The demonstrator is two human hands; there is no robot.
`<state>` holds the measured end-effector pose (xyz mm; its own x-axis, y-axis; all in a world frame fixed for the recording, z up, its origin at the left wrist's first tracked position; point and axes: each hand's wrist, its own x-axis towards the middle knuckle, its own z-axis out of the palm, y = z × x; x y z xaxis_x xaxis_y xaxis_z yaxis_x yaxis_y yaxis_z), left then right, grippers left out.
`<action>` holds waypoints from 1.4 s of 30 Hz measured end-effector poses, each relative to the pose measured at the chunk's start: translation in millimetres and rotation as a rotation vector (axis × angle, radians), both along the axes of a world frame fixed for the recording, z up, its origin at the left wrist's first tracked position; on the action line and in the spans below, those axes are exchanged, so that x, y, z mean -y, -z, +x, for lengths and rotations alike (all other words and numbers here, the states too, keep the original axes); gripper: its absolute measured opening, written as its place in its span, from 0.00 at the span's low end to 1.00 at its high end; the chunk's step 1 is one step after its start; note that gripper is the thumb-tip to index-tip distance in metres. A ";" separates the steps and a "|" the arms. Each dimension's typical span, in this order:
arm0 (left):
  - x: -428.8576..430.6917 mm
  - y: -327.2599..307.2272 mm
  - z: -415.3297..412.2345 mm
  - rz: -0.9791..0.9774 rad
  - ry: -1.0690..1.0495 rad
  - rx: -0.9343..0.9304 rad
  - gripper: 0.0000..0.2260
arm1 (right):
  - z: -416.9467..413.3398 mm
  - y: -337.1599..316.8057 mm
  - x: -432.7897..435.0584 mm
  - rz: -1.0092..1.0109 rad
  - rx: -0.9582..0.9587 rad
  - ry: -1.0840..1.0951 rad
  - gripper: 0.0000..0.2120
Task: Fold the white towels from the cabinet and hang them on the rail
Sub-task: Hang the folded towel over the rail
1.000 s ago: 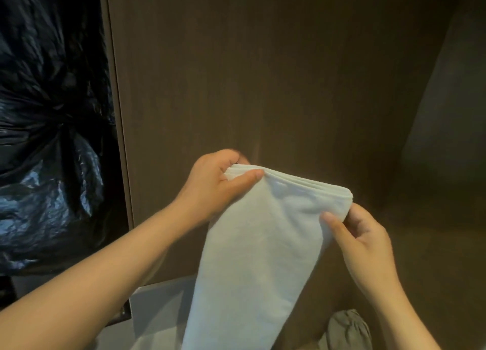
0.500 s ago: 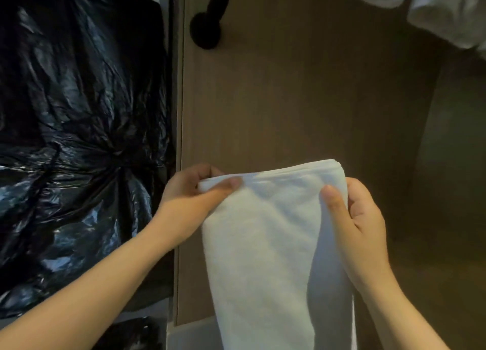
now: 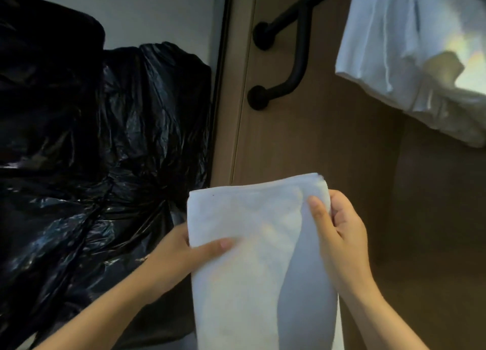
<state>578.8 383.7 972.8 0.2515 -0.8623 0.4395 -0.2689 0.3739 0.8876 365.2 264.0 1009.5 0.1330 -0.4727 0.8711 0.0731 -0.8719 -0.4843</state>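
Below the black rail [image 3: 303,34], the folded towel [image 3: 244,270] hangs between my hands. My left hand [image 3: 178,257] has slid from the top corner down its edge, still pinching; my right hand [image 3: 344,239] pinches the other corner. Ready to hang, I reckon.

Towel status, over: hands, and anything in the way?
Left hand and right hand both grip the folded towel. Not yet on the black rail. White cloth hangs upper right; nothing blocking.

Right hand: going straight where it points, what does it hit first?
Right hand, gripping the white towel, points up-left; the black rail bracket on the wooden panel looks first, though depth is unclear.
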 end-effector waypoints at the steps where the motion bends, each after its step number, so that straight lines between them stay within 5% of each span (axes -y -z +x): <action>1: -1.4 1.2 1.6 -0.014 0.011 -0.043 0.16 | 1.7 -4.2 -3.5 0.002 -0.006 0.007 0.14; 7: 0.6 -11.8 -18.8 -0.228 -0.079 -0.341 0.14 | 1.0 -24.5 -12.7 0.024 -0.028 0.009 0.17; 16: -6.3 -50.3 -15.9 -0.337 -0.228 -0.158 0.20 | -10.1 22.4 9.4 0.399 -0.357 -0.323 0.20; 32: -25.1 -109.8 43.3 -0.365 -0.098 -0.238 0.14 | 53.2 -58.1 -30.5 0.102 0.055 -0.120 0.13; 42: -15.3 -70.4 69.3 -0.253 0.161 -0.300 0.14 | 57.9 -92.6 -34.9 0.008 -0.045 0.014 0.14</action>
<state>648.1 398.9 1043.1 0.2709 -0.7757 0.5700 0.0668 0.6059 0.7927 423.1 298.9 1102.1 0.1651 -0.4821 0.8604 0.0394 -0.8685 -0.4941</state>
